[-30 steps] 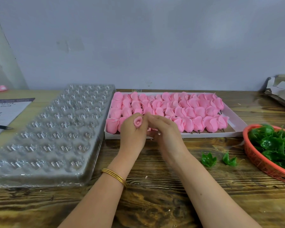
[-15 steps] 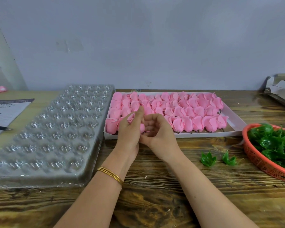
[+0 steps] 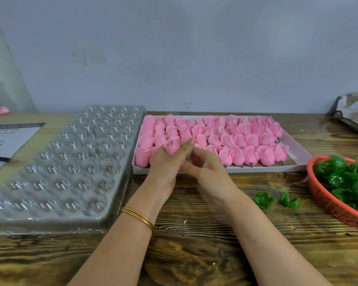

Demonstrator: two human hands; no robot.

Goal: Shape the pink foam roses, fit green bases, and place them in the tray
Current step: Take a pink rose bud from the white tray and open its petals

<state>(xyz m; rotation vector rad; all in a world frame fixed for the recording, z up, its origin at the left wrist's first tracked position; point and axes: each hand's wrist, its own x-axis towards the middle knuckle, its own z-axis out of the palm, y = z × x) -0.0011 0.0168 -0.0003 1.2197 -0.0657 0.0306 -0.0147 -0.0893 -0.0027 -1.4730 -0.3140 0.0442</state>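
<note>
The left grip [image 3: 165,164] is curled round a pink foam rose [image 3: 171,148], bud up, over the front-left part of the white box [image 3: 298,153] of roses. The right grip [image 3: 207,168] pinches the rose's right side. The clear tray [image 3: 60,162] lies at left on the surface [image 3: 194,234], and 2 green bases [image 3: 263,200] lie at right.

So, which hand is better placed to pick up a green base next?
Right. The left hand grips the rose; the right hand only touches its petals, and two loose green bases lie on its side.
</note>
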